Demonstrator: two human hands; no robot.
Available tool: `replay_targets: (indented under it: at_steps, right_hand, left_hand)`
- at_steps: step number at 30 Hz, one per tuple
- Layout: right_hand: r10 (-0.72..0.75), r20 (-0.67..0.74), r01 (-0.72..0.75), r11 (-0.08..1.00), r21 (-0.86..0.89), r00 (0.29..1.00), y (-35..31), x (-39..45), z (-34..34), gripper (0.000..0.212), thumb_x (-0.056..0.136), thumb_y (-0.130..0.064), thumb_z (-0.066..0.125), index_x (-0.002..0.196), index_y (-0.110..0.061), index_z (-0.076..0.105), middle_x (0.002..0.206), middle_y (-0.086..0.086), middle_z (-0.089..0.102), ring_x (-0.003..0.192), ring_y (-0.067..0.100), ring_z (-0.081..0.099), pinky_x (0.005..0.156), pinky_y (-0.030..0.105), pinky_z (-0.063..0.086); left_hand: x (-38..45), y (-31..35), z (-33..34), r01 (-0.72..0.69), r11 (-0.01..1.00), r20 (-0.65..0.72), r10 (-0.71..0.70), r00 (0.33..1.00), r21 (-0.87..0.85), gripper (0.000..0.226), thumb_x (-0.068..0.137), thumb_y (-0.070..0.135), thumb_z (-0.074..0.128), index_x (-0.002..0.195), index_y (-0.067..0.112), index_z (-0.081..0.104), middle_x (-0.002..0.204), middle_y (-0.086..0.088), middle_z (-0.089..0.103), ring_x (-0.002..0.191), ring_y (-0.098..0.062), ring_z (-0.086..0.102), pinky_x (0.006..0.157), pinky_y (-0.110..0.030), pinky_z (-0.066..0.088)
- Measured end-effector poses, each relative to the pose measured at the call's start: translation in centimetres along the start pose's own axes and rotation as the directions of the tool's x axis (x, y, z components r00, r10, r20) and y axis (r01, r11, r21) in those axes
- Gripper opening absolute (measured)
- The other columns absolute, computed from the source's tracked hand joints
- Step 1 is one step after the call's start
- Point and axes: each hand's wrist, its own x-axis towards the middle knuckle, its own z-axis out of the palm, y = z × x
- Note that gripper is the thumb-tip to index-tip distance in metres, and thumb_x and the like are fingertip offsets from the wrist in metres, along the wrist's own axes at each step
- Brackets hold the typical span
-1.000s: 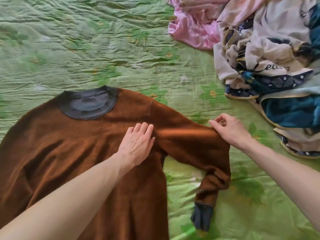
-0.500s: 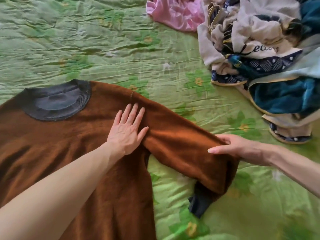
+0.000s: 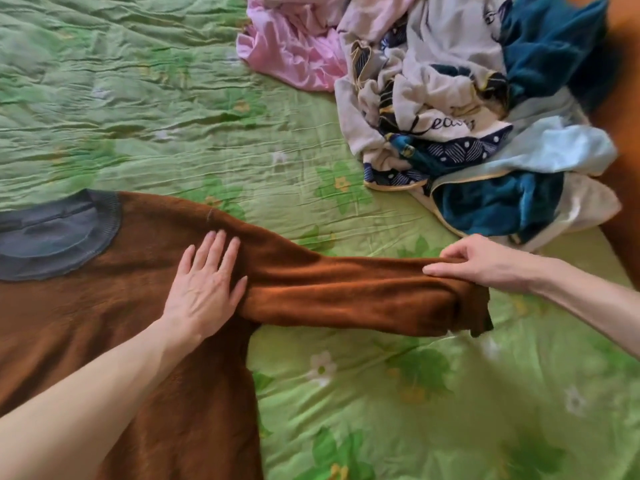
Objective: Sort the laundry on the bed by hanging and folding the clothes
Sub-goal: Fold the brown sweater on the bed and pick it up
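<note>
In the head view, a rust-brown knitted sweater with a grey ribbed collar [image 3: 114, 306] is laid flat on the bed, which is covered by a green floral quilted bedspread [image 3: 398, 393]. Since a second ago, the sweater's brown right-hand sleeve [image 3: 363, 292] has been raised: it previously hung bent downward with its dark cuff trailing on the bedspread, and it is now drawn out nearly level toward the right, with the cuff end tucked under and only a dark edge visible. This is judged to mean that the sleeve is being straightened in preparation for folding it across the body; the fold itself is not yet made. The left hand [image 3: 204, 289] is laid flat on the sweater at the shoulder, just beside the sleeve's root, with straight fingers [image 3: 216, 247] slightly spread and pressing the fabric down as an anchor. The right hand [image 3: 485, 263] is held at the far end of the sleeve, whose upper edge is pinched between thumb and curled fingers [image 3: 446, 270]; the sleeve hangs below this grip. A heap of unsorted laundry in cream, navy, teal and pale blue [image 3: 467, 116] and a crumpled pink garment [image 3: 294, 53] lie at the far right of the bed, well apart from both hands.
</note>
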Motion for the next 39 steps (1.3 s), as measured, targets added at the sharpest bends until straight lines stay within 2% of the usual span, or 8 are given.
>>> replay_targets:
  at_steps: [4, 9, 13, 18, 21, 27, 35, 39]
  right_hand:
    - [-0.032, -0.307, 0.018, 0.999, -0.048, 0.951, 2.6, 1.2, 0.4, 0.044, 0.081, -0.077, 0.066, 0.078, -0.034, 0.072, 0.057, -0.01, 0.065, 0.053, 0.002, 0.054, 0.058, 0.03, 0.041]
    - [0.047, -0.224, -0.036, 0.998, 0.055, 0.973, 7.1, 2.1, 2.9, 0.039, 0.103, -0.056, 0.048, 0.09, -0.031, 0.075, 0.109, -0.006, 0.072, 0.119, 0.016, 0.06, 0.104, 0.039, 0.043]
    - [0.049, -0.196, -0.012, 0.983, 0.185, 0.979, 9.7, 1.1, 4.8, 0.013, 0.102, -0.044, 0.059, 0.102, -0.04, 0.072, 0.115, -0.014, 0.069, 0.116, 0.014, 0.062, 0.095, 0.028, 0.043]
    - [-0.047, -0.165, 0.063, 0.994, 0.093, 0.985, 10.8, -0.6, 6.6, 0.045, 0.084, -0.039, 0.085, 0.125, -0.034, 0.067, 0.125, -0.014, 0.062, 0.116, 0.005, 0.059, 0.102, 0.03, 0.043]
    - [0.053, -0.241, 0.04, 0.93, 0.365, 0.969, 11.4, -0.7, 6.3, 0.019, 0.083, -0.007, 0.084, 0.095, -0.021, 0.081, 0.096, -0.001, 0.077, 0.088, 0.016, 0.069, 0.082, 0.028, 0.052]
    - [0.334, -0.217, -0.007, 0.557, 0.83, 0.917, 12.2, -1.6, 3.3, 0.018, 0.084, -0.011, 0.079, 0.099, -0.01, 0.067, 0.089, 0.009, 0.071, 0.07, 0.015, 0.07, 0.058, 0.023, 0.061]
    - [0.493, -0.301, -0.138, 0.672, 0.728, 0.816, 14.1, -0.9, 7.2, 0.025, 0.094, 0.015, 0.064, 0.118, 0.008, 0.063, 0.093, 0.021, 0.062, 0.043, 0.005, 0.063, 0.042, 0.02, 0.054]
    - [0.464, -0.269, -0.251, 0.785, 0.566, 0.844, 17.0, -1.9, 8.9, 0.023, 0.09, -0.011, 0.079, 0.101, 0.008, 0.069, 0.086, 0.014, 0.066, 0.073, 0.02, 0.06, 0.057, 0.019, 0.045]
  left_hand:
    - [0.6, 1.6, -0.5, -0.201, 0.979, -0.11, 0.197, 0.974, -0.027, 0.063, 0.101, 0.033, 0.038, 0.162, 0.015, 0.037, 0.169, -0.012, 0.032, 0.157, -0.03, 0.029, 0.126, -0.051, 0.026]
    - [1.6, 4.3, -0.4, -0.332, 0.942, -0.115, 0.325, 0.939, -0.05, 0.063, 0.101, 0.023, 0.037, 0.164, 0.018, 0.031, 0.17, -0.006, 0.03, 0.159, -0.026, 0.025, 0.128, -0.051, 0.023]
    - [3.9, 5.9, -0.9, -0.297, 0.955, -0.086, 0.294, 0.952, -0.015, 0.064, 0.094, 0.005, 0.058, 0.156, 0.01, 0.043, 0.155, -0.012, 0.052, 0.149, -0.032, 0.043, 0.126, -0.053, 0.025]
    - [6.1, 7.2, -3.1, -0.274, 0.962, -0.114, 0.271, 0.956, -0.007, 0.011, 0.097, 0.013, 0.065, 0.108, 0.009, 0.063, 0.104, -0.013, 0.057, 0.102, -0.039, 0.057, 0.102, -0.052, 0.042]
    - [6.6, 7.0, -3.9, -0.109, 0.987, -0.161, 0.09, 0.983, -0.115, 0.014, 0.101, 0.014, 0.058, 0.113, 0.006, 0.061, 0.11, -0.015, 0.056, 0.107, -0.039, 0.053, 0.098, -0.054, 0.042]
    - [7.3, 5.9, -4.2, 0.096, 0.969, -0.194, -0.142, 0.971, -0.229, 0.022, 0.101, 0.022, 0.061, 0.117, 0.007, 0.057, 0.119, -0.022, 0.053, 0.113, -0.044, 0.047, 0.097, -0.061, 0.041]
    - [2.7, 6.6, -2.0, 0.23, 0.904, -0.225, -0.323, 0.919, -0.36, 0.038, 0.104, 0.031, 0.054, 0.131, 0.009, 0.038, 0.132, -0.02, 0.039, 0.12, -0.042, 0.038, 0.1, -0.067, 0.039]
    - [0.1, 5.4, 0.2, 0.08, 0.975, -0.059, -0.094, 0.994, -0.208, 0.068, 0.103, 0.053, 0.033, 0.158, 0.013, 0.03, 0.163, -0.016, 0.032, 0.15, -0.039, 0.029, 0.121, -0.061, 0.027]
